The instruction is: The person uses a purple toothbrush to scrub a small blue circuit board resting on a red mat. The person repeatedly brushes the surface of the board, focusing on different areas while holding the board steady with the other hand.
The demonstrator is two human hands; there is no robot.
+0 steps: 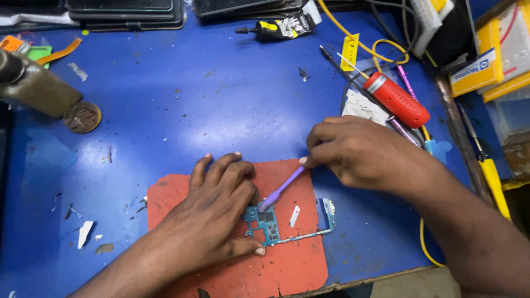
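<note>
While my left hand (221, 207) lies flat and pins the blue-green circuit board (270, 223) on the red mat (287, 265), my right hand (359, 152), at two o'clock from the board, pinches the purple brush (281, 189). I judge that short, light strokes are best, with steady pressure from the pinning hand.

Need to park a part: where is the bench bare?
Blue bench is free between the brown disc and red-handled screwdriver. Crowded: tools and cables at upper right, and the red mat, where both hands work the circuit board.
</note>
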